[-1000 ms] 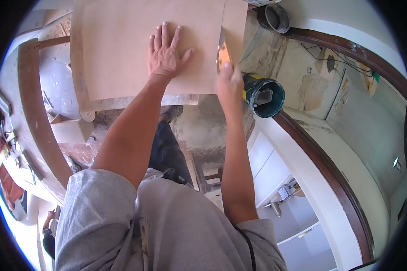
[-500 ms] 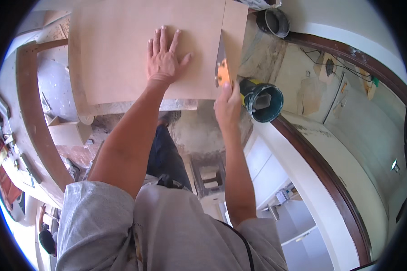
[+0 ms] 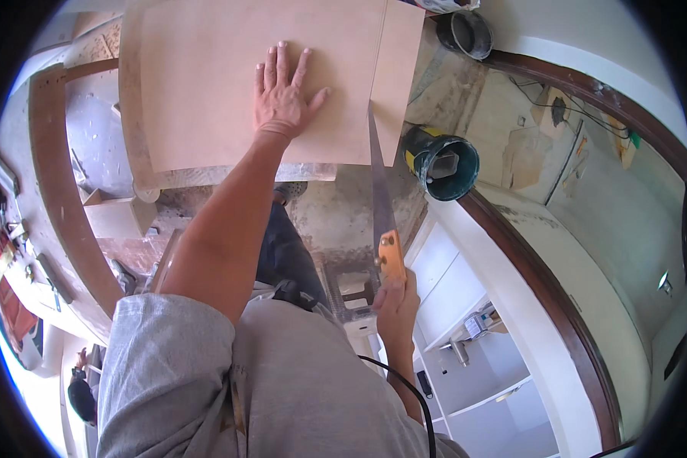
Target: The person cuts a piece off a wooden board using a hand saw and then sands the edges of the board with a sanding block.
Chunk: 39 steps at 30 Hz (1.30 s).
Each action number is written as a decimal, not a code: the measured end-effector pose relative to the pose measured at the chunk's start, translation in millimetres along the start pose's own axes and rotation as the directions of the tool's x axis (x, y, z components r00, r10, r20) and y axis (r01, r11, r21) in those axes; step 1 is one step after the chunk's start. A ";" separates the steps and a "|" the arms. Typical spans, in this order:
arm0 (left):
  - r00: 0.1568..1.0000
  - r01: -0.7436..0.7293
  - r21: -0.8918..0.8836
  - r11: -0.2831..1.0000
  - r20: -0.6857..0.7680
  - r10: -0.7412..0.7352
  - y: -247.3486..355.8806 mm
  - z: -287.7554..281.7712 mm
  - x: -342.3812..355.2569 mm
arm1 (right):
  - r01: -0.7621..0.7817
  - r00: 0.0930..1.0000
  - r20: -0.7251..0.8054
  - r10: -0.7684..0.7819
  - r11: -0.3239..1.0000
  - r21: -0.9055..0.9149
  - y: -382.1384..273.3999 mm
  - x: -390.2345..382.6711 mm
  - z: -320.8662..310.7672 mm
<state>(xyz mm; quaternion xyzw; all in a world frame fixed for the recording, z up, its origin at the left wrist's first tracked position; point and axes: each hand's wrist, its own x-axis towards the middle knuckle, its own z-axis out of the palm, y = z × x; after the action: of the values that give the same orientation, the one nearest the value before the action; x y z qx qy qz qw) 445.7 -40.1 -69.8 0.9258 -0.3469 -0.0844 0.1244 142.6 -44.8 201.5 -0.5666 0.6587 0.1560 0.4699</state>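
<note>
A broad tan wooden board (image 3: 198,91) lies across a work surface in front of me. My left hand (image 3: 285,107) presses flat on it with fingers spread. My right hand (image 3: 397,301) is wrapped round the orange handle of a handsaw (image 3: 382,183), low and close to my body. The saw's long blade reaches away from me, and its far end meets the board at a thin line running along the right part. That line goes on to the board's far edge. Part of the right forearm is hidden by my shirt and a black cord.
Right of the board stands a dark green bucket (image 3: 454,172) with something grey inside. A second black bucket (image 3: 466,34) is farther off. A curved wooden frame (image 3: 61,183) and scattered tools lie left. Another person (image 3: 82,393) appears at the lower left edge.
My right hand has drawn the saw back toward my body, baring most of the blade. My left hand stays flat on the board.
</note>
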 end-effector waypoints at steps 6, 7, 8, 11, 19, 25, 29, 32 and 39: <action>0.991 -0.034 -0.026 0.999 -0.127 0.030 0.2 2.0 0.3 | 0.707 0.669 -0.248 -0.700 0.703 -0.077 -95.0 202.9 71.1; 0.999 -0.006 -0.003 1.000 -0.040 0.006 1.0 1.1 -1.0 | 0.638 0.734 -0.241 -0.635 0.766 -0.075 -105.5 219.7 74.5; 1.000 -0.008 0.002 1.000 -0.028 0.008 1.8 -0.2 -3.6 | 0.529 0.817 -0.194 -0.543 0.839 -0.124 -114.1 226.8 74.4; 0.999 -0.010 0.013 1.000 -0.031 0.011 3.5 -3.0 -1.2 | 0.478 0.863 -0.142 -0.485 0.875 -0.082 -102.7 183.6 55.4; 0.997 0.015 0.046 0.999 0.074 -0.018 2.8 -7.4 -0.8 | 0.157 0.987 -0.015 -0.159 0.984 -0.088 15.0 -21.1 5.5; 1.000 -0.002 -0.001 1.000 -0.011 0.002 -0.1 0.1 -0.3 | 0.562 0.800 -0.199 -0.566 0.823 -0.084 -90.2 150.7 62.0; 1.000 -0.002 0.007 1.000 -0.012 0.002 0.5 1.0 -0.5 | 0.488 0.828 -0.217 -0.517 0.855 -0.174 -143.5 242.0 84.2; 1.000 0.002 0.025 1.000 -0.013 -0.002 2.3 -1.5 -0.4 | 0.615 0.752 -0.192 -0.630 0.776 -0.138 -123.0 201.6 65.4; 0.998 0.015 0.039 0.999 0.061 -0.017 1.7 -3.4 -1.3 | -0.002 1.000 -0.030 -0.003 0.987 -0.163 -3.1 -12.7 8.4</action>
<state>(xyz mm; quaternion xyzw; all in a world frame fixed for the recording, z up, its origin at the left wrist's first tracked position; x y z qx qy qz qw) 444.5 -39.9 -65.9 0.9277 -0.3447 -0.1071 0.0951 147.9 -32.0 208.3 -0.6057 0.6505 0.2007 0.4120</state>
